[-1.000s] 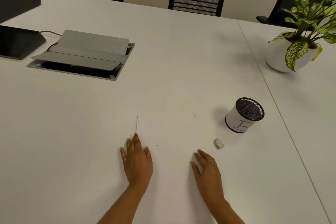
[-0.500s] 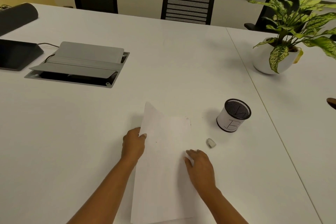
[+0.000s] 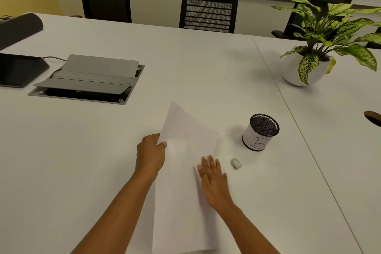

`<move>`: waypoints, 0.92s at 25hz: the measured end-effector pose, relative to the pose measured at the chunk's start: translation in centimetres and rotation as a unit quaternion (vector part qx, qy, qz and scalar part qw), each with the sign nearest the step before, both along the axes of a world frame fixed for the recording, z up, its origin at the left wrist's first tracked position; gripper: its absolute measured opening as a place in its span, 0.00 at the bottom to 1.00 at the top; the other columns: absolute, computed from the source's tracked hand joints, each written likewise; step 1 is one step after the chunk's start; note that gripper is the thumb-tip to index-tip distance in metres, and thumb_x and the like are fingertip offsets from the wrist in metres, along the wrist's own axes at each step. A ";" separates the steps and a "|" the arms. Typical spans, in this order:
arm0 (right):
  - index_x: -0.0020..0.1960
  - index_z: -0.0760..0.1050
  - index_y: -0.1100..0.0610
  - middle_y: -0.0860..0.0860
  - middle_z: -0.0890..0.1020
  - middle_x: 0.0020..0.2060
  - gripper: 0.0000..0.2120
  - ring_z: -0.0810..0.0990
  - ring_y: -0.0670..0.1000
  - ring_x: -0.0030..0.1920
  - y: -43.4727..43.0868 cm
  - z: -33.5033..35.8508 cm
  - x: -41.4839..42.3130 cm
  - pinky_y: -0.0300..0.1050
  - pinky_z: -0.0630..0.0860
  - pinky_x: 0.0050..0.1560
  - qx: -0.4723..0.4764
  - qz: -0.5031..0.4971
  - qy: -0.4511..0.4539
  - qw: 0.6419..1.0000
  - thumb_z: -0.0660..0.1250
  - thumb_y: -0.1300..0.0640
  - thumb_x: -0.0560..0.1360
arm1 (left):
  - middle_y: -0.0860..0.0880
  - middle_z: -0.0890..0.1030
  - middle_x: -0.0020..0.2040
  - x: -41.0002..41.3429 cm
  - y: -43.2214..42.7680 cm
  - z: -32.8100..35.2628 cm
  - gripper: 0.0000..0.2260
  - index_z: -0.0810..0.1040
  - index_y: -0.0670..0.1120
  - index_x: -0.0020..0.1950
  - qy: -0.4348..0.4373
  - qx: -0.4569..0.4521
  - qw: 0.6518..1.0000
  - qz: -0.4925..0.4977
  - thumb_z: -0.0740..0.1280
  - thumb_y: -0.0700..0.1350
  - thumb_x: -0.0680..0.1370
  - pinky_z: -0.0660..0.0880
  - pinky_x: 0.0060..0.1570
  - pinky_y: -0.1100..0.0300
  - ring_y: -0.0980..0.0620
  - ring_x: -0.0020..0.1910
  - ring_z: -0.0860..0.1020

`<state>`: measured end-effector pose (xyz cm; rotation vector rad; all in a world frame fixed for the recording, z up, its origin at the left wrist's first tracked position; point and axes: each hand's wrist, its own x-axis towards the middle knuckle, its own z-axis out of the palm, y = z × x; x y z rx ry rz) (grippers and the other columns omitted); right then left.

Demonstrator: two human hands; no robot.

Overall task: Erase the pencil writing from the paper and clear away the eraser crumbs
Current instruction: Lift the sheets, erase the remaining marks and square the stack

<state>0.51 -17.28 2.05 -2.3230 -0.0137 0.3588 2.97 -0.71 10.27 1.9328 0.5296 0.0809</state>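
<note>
Paper point(image 3: 181, 192) on white table point(image 3: 206, 72), left grip point(image 3: 150, 154) pinching its edge, right grip point(image 3: 212, 177) spread flat, black chairs point(image 3: 208, 12) beyond

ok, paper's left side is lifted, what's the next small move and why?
Probably sweep the right hand across the paper toward its right edge. The left hand pinches the left edge with that side raised, so the sheet slopes right; the right hand lies flat and open on it. Crumbs are too small to see.

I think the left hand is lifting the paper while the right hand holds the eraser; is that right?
Not quite: in the head view the right hand is open on the paper; the eraser lies free on the table. The rest stands.
</note>
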 end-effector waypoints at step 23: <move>0.72 0.47 0.41 0.42 0.43 0.75 0.32 0.38 0.42 0.73 0.5 2.9 2.4 0.39 0.32 0.70 0.023 -0.051 -0.264 0.963 0.50 0.32 0.73 | 0.43 0.79 0.54 0.1 0.4 1.7 0.11 0.76 0.39 0.60 -0.044 -0.055 0.998 0.010 0.62 0.38 0.78 0.71 0.50 0.58 0.47 0.49 0.76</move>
